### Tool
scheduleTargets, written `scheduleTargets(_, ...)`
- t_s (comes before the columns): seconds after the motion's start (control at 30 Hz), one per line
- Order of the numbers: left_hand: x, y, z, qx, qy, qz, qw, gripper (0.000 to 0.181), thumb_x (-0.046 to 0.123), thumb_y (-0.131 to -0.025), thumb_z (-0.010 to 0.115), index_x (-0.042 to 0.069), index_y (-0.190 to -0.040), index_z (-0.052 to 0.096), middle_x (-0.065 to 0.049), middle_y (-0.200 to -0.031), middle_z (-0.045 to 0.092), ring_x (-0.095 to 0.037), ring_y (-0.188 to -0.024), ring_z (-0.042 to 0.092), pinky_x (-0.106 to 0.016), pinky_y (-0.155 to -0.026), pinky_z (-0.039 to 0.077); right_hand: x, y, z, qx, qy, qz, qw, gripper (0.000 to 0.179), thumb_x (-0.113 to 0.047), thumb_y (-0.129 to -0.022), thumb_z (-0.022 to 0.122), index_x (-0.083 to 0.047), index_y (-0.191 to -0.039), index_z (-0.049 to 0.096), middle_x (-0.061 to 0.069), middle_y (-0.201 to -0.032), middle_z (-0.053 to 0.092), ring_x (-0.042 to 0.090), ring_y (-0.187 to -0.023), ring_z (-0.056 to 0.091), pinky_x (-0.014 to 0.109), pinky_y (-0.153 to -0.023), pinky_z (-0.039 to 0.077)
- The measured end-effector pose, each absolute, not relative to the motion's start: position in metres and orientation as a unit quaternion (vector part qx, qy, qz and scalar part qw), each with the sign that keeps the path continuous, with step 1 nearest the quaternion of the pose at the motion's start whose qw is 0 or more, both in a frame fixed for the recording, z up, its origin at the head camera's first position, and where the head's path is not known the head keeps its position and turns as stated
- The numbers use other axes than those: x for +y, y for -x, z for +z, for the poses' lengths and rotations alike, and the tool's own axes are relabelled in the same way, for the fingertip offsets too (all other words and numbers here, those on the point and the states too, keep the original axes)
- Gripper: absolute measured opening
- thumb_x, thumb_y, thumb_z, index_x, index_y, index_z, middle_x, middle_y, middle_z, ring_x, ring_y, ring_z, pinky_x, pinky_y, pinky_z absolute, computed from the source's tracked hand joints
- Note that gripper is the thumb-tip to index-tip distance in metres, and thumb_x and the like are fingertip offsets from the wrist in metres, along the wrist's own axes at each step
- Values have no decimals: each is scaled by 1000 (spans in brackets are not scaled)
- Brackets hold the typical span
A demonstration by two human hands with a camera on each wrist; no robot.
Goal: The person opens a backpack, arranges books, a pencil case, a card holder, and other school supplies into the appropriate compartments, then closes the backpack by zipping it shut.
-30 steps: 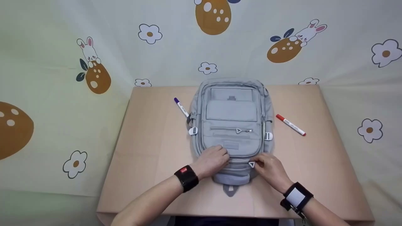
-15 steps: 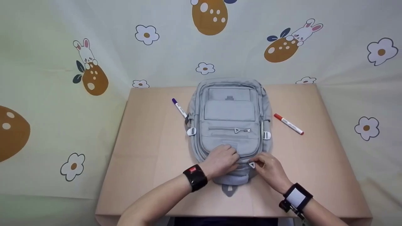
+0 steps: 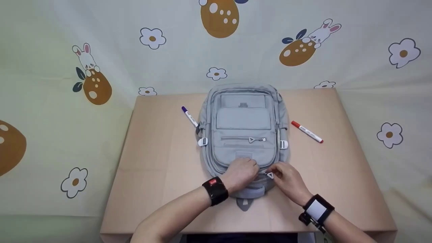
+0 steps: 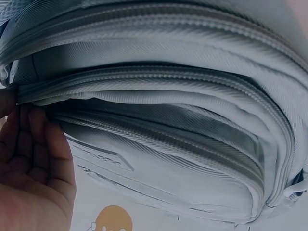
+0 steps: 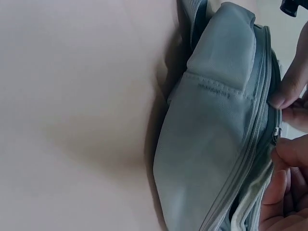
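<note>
A grey-blue backpack (image 3: 243, 118) lies front side up on the table, its narrow end and hanging loop (image 3: 244, 204) toward me. At that end my left hand (image 3: 241, 173) pinches the zipped fabric edge between thumb and fingers; in the left wrist view the hand (image 4: 38, 159) grips it at the left, and zipped layers gape beside it. My right hand (image 3: 289, 180) pinches at the zipper, where a white triangular zipper pull (image 3: 270, 175) shows by the fingertips. In the right wrist view the metal zipper slider (image 5: 276, 134) sits between both hands' fingertips.
A purple-capped marker (image 3: 189, 116) lies left of the backpack, its lower end against the strap. To the right lies a red-capped marker (image 3: 307, 132). The brown-covered table (image 3: 152, 192) ends in front of a patterned cloth backdrop (image 3: 182, 60).
My left hand has moved right along the backpack's near end, closer to my right hand. The right hand stays at the zipper pull. The whole view has shifted slightly.
</note>
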State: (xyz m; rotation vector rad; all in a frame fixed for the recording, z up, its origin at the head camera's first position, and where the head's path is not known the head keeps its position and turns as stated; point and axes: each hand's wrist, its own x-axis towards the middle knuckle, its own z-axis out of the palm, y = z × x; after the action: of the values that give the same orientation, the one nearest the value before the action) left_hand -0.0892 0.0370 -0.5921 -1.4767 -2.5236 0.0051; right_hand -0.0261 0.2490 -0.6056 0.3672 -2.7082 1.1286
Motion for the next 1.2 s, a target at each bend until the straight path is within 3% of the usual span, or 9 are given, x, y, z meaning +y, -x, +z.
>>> scheduleTargets(0.2, 35, 88, -590, -863, 497, -1, 87, 16, 26, -101, 61, 16, -90, 70, 4, -85, 63, -13, -75, 59, -26, -63, 52, 258, 30, -606, -917, -101, 374, 92, 32, 14, -78, 77, -13, -94, 73, -8, -91, 66, 9, -83, 60, 29, -72, 52)
scheduleTargets(0.63, 35, 90, -589, -865, 498, 0, 69, 19, 29, -102, 60, 16, -92, 69, 4, -85, 62, -12, -75, 58, -25, -64, 51, 278, 38, -613, -928, -102, 326, 146, 34, 20, -75, 74, -7, -95, 78, -2, -88, 68, 17, -83, 62, 33, -70, 51)
scheduleTargets(0.83, 33, 89, -589, -868, 493, -16, 57, 18, 30, -101, 62, 16, -92, 69, 5, -85, 62, -12, -76, 59, -25, -65, 51, 280, 38, -613, -933, -120, 295, 168, 28, 13, -78, 79, -6, -98, 80, 0, -88, 70, 18, -84, 64, 35, -70, 52)
scheduleTargets(1.2, 36, 90, -590, -871, 487, -34, 56, 17, 32, -97, 67, 16, -92, 69, 4, -85, 63, -14, -77, 60, -27, -68, 52, 282, 36, -610, -945, -95, 290, 118, 21, 6, -83, 78, -9, -97, 74, 0, -92, 70, 18, -87, 65, 38, -74, 55)
